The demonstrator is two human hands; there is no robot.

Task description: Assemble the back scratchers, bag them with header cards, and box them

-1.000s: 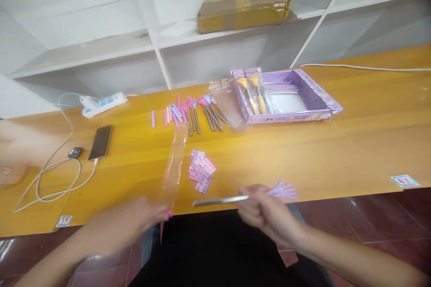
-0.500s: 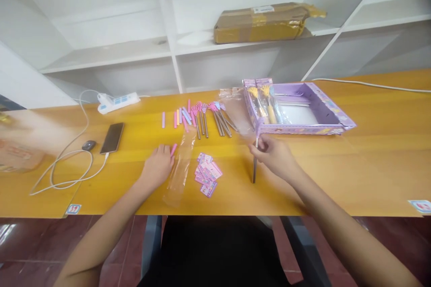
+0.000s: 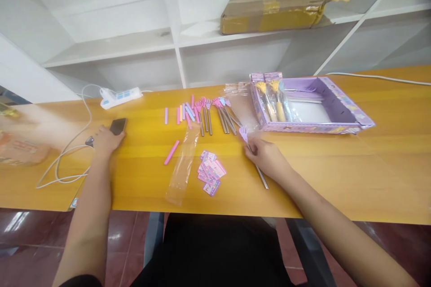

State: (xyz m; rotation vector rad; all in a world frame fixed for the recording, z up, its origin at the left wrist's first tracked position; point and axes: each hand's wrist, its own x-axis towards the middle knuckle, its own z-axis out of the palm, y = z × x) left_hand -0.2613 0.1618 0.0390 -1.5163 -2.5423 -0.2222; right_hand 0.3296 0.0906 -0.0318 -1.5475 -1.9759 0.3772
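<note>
My left hand (image 3: 107, 140) lies over the smartphone (image 3: 118, 126), thumb at its right side and fingers at its left; the lower part of the phone is hidden. A computer mouse (image 3: 89, 141) is just left of those fingers. My right hand (image 3: 266, 156) grips a telescopic back scratcher (image 3: 261, 176) by its metal rod, its lilac hand-shaped head pointing up and left. A pink tube (image 3: 171, 152) rests on the table beside a clear plastic sleeve (image 3: 182, 166). Printed cards (image 3: 211, 172) lie in a loose pile between my hands.
Several back scratchers (image 3: 224, 119) and coloured tubes (image 3: 183, 112) lie at the back. A purple display box (image 3: 313, 128) holds bagged back scratchers. White cable (image 3: 57, 166) loops on the left near a power strip (image 3: 121, 97). A taped parcel (image 3: 269, 13) sits on the shelf.
My left hand has let go of the pink tube and moved left onto the smartphone. In my right hand, the back scratcher has tilted, its head now leaning left.
</note>
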